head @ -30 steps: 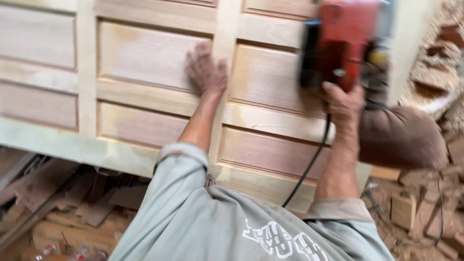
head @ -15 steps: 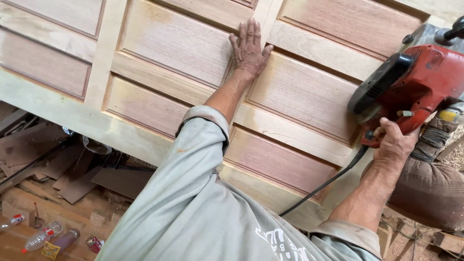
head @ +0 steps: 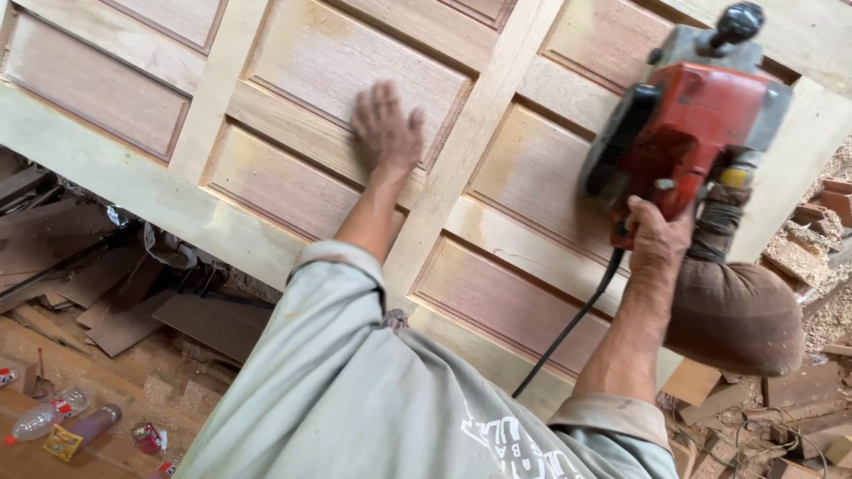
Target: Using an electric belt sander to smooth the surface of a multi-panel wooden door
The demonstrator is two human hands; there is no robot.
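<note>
The left hand (head: 387, 131) lay flat, fingers spread, arm outstretched; the right hand (head: 658, 241) was clenched, forearm raised.

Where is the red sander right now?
In the head view, the red sander sits upper right on the wooden panel door, gripped by the right hand, with its brown dust bag hanging just below.

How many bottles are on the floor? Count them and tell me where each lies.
2. A clear bottle and a brownish bottle lie side by side on the floor at bottom left, below the door. Others may hide among the scrap wood.
</note>
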